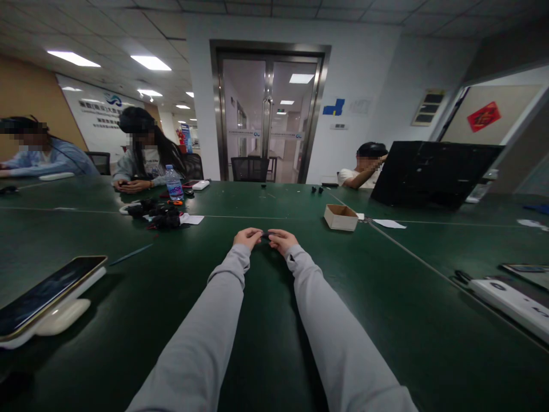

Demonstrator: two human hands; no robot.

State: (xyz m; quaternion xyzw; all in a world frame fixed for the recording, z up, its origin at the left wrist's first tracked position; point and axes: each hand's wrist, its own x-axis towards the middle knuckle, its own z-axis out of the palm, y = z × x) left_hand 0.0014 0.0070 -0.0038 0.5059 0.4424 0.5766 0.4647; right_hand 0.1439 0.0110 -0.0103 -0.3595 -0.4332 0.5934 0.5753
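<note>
Both my arms, in light grey sleeves, reach forward over the dark green table (274,309). My left hand (247,237) and my right hand (283,239) meet near the middle of the view, fingers pinched together. Between their fingertips is a small dark object (265,235), mostly covered by the fingers and too small to name. Each hand appears closed on one side of it, just above the table.
An open cardboard box (340,218) stands to the right ahead. Left ahead are a bunch of black items (160,213) and a water bottle (174,184). A phone (51,294) lies near left, a power strip (510,306) right, a black monitor (433,171) beyond. Several people sit around.
</note>
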